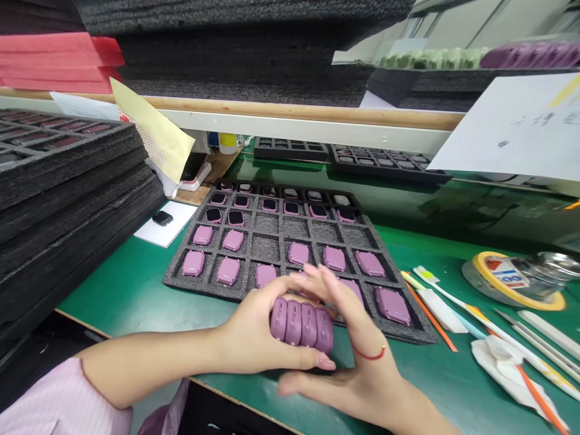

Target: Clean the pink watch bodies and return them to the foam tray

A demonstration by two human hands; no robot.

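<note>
The left hand (254, 332) is holding four purple watch cases (301, 326) in a row, and the right hand (357, 374) is standing wide open just beside them. In front of the hands, a grey foam tray (265, 249) with more cases is lying on the green workbench (113, 296).

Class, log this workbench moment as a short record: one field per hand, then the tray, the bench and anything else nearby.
left hand: holds four mauve watch cases side by side
right hand: fingers spread, beside the cases
tray: black foam tray with rows of similar cases
bench: green workbench
nearby: yellow tape roll
</note>
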